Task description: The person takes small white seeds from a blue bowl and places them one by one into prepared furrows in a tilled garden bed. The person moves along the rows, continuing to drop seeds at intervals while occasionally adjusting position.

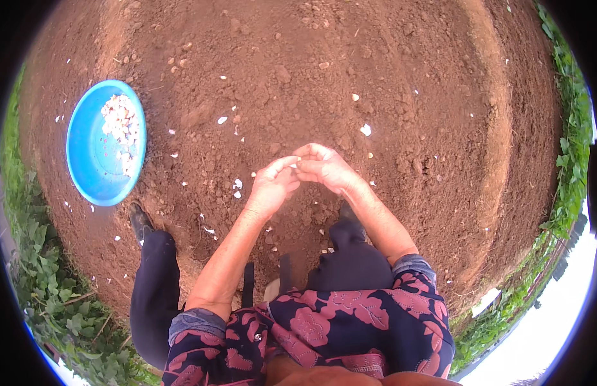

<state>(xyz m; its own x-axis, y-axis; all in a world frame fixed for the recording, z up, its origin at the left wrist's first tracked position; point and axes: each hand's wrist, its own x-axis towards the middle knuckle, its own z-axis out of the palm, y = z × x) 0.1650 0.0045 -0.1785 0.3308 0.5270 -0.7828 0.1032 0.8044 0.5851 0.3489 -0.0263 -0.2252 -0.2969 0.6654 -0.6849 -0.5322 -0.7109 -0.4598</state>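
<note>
My left hand (pixel 272 188) and my right hand (pixel 325 169) meet at the fingertips over bare soil. Pinched between them is a small whitish piece (pixel 293 165), which looks like a garlic clove; the fingers cover most of it. To the left a round blue plastic basin (pixel 83 149) rests on the ground. Pale garlic cloves (pixel 118 118) are heaped along its right side, with a smaller group below them. Other small whitish pieces lie on the soil, among them a clove (pixel 355 97) and a papery skin flake (pixel 366 129) beyond my hands.
Brown crumbly soil (pixel 288 96) surrounds me, with a paler ridge (pixel 494 120) on the right. My left boot (pixel 140 222) stands just below the basin. Leafy green plants (pixel 47 275) border the soil at left, and a vine row (pixel 571 140) borders it at right.
</note>
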